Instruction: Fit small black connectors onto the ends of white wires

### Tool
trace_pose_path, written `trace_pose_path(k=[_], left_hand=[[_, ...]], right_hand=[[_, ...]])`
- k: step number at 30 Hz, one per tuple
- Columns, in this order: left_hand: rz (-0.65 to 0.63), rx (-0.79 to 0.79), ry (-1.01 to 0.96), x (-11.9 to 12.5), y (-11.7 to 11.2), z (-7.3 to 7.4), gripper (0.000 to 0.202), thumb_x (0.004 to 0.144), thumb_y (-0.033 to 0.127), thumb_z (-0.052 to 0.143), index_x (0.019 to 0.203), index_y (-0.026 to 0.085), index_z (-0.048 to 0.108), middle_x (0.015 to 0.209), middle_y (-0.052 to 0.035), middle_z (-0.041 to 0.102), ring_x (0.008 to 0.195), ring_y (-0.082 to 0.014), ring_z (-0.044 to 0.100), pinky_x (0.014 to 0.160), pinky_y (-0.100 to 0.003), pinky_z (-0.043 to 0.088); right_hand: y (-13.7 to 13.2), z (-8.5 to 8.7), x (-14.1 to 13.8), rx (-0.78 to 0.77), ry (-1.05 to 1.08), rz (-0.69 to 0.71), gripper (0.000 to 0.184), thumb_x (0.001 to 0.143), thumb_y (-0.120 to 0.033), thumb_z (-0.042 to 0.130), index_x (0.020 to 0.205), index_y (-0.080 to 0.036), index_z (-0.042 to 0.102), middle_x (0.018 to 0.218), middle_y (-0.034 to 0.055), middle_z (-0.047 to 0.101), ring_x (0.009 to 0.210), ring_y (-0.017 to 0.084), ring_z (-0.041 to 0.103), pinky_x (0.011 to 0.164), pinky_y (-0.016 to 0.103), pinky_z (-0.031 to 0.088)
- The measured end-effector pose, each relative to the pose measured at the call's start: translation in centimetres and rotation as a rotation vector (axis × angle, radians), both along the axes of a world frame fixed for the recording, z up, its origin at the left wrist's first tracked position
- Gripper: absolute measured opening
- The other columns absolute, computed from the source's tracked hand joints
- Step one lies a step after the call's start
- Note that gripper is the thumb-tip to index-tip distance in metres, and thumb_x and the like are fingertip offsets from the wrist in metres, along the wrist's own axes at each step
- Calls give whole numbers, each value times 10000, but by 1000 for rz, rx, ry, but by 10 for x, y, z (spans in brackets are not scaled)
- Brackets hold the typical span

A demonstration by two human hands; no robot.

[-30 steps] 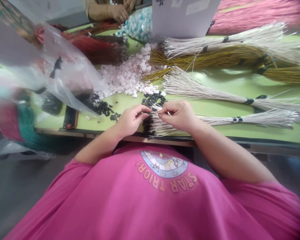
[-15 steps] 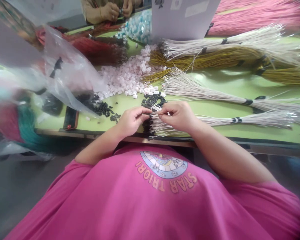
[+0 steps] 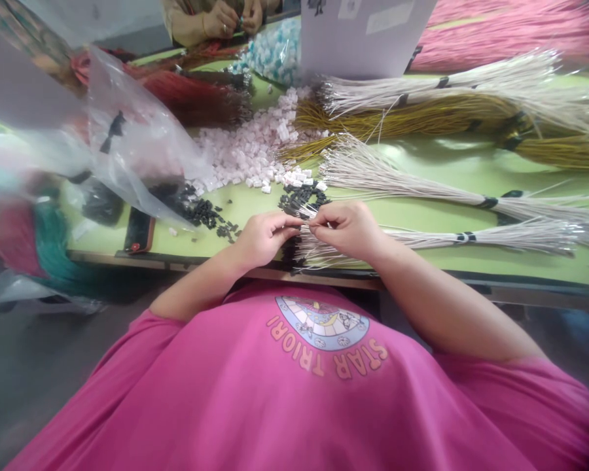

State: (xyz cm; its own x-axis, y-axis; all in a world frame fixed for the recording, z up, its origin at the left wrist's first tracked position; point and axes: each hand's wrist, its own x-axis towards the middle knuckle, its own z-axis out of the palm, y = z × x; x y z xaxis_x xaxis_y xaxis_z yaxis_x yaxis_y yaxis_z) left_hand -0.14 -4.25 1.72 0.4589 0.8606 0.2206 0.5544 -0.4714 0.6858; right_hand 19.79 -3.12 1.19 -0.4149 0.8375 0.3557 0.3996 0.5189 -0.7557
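My left hand (image 3: 264,239) is closed in a pinch, thumb against forefinger. What it holds is too small to make out. Fingertip to fingertip with it, my right hand (image 3: 349,229) pinches what looks like the end of a white wire. Both are over the loose ends of a bundle of white wires (image 3: 425,239), tied with black tape farther right. Small black plastic pieces (image 3: 300,195) lie just beyond my fingertips, and more black pieces (image 3: 203,214) are scattered to the left.
Behind my hands is a heap of pale plastic connectors (image 3: 245,154). More white wires (image 3: 412,183) and yellow wires (image 3: 422,114) lie at the right. A clear plastic bag (image 3: 142,131) and a black-and-red tool (image 3: 140,230) are leftward. A co-worker's hands (image 3: 230,19) show across the table.
My left hand has moved slightly right, bringing its fingertips up to those of my right hand. My right hand has hardly moved.
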Motion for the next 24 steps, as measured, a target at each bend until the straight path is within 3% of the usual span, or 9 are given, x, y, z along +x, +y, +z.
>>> trace_pose_path(k=[7, 12, 17, 21, 24], left_hand=[[45, 13, 24, 2, 1, 3, 164, 828, 243, 608, 952, 203, 707, 889, -41, 719, 816, -158, 661, 767, -295, 524], [-41, 68, 49, 4, 2, 0, 179, 838, 224, 593, 980, 203, 700, 881, -36, 714, 806, -145, 655, 752, -274, 512], [-44, 136, 92, -10, 2, 6, 184, 856, 253, 567, 968, 189, 698, 886, -52, 706, 813, -150, 642, 759, -277, 498], [142, 137, 211, -40, 10, 11, 220, 845, 285, 573, 1010, 189, 683, 910, -56, 689, 788, -159, 614, 734, -293, 485], [233, 75, 366, -58, 18, 2, 210, 840, 260, 556, 991, 188, 684, 937, -63, 675, 839, -188, 603, 775, -320, 471]], right_hand=[[-1, -1, -1, -13, 8, -16, 134, 688, -126, 549, 609, -166, 649, 603, -6, 632, 568, 95, 536, 564, 212, 380], [0, -5, -3, 5, -13, 9, 144, 698, -122, 556, 595, -160, 649, 576, -5, 619, 556, 94, 536, 562, 214, 385], [3, -4, 1, -45, 23, 55, 123, 749, -196, 597, 703, -177, 709, 696, 18, 691, 640, 117, 595, 597, 238, 411], [5, 2, 6, -76, 93, 1, 109, 747, -226, 621, 727, -197, 724, 760, 29, 700, 667, 131, 599, 570, 256, 406], [5, 5, 6, -99, 129, -66, 89, 717, -212, 639, 710, -192, 725, 766, 35, 696, 641, 126, 581, 533, 254, 391]])
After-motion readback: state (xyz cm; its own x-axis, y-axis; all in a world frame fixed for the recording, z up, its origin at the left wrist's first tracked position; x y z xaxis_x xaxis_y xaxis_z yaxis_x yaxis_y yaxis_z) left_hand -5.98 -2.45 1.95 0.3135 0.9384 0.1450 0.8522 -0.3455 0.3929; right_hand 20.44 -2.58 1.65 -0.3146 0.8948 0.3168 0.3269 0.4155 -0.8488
